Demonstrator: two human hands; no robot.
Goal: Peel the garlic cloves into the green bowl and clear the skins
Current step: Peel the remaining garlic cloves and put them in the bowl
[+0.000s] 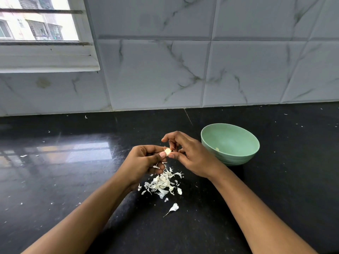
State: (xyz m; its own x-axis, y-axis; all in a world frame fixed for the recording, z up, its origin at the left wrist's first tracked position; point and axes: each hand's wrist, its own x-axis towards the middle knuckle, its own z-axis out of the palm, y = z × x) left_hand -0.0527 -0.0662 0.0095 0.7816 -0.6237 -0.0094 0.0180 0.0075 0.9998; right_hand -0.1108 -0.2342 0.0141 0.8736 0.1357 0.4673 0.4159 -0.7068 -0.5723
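At the frame's centre my left hand (145, 160) pinches a garlic clove (167, 151) between thumb and curled fingers while my right hand (189, 154) nips at its tip, above the heap of skins (163, 183) on the black counter (64, 180), the green bowl (238, 142) just right.

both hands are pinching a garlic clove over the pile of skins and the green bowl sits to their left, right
Not left: the head view shows the green bowl to the right of the hands, beside the right hand. The rest holds: left hand and right hand both pinch the garlic clove over the pile of skins.
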